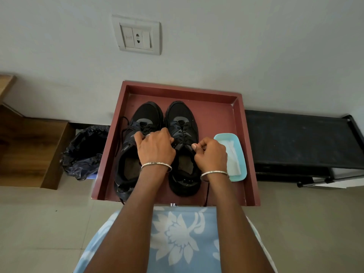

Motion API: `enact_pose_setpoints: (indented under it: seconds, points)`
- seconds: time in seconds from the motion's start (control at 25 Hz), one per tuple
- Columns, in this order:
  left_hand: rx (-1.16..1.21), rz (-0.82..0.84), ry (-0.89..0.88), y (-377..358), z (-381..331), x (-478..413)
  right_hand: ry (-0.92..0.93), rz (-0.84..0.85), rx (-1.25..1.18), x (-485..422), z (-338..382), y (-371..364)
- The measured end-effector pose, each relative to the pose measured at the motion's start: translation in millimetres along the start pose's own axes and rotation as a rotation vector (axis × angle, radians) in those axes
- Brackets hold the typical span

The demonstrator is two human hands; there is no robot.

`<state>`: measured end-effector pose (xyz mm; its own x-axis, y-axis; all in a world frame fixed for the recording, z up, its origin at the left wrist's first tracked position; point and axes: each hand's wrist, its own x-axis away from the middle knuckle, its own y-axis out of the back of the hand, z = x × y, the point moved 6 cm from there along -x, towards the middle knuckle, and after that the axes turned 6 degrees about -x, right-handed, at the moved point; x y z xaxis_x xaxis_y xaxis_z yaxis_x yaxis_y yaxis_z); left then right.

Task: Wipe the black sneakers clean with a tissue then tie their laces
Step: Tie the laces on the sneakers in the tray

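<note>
Two black sneakers stand side by side, toes away from me, in a dark red tray [239,138]. The left sneaker [129,160] has loose laces trailing off its left side. My left hand [155,147] and my right hand [210,154] both pinch the lace of the right sneaker [182,117] over its tongue, fingers curled, the lace stretched between them. A light blue dish [241,154] with a white tissue [232,154] in it lies at the tray's right, just beside my right hand.
A bin lined with a black bag [84,150] stands left of the tray. A wooden step [25,146] is at far left, a black bench [299,138] at right. The wall with a socket plate [137,36] is behind. Tiled floor lies in front.
</note>
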<state>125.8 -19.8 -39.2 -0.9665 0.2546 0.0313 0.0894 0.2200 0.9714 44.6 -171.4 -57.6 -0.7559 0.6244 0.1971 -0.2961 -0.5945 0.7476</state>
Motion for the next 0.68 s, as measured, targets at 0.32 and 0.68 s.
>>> enact_pose_setpoints:
  seconds: [0.32, 0.68]
  points:
    - [0.566, 0.104, -0.251, 11.2, 1.6, -2.1, 0.067, 0.217, -0.722, -3.1, 14.2, 13.9]
    - [1.792, 0.379, 0.639, -35.0, -6.4, -4.8, -0.428, 0.132, -1.394, -20.2, 10.7, -26.9]
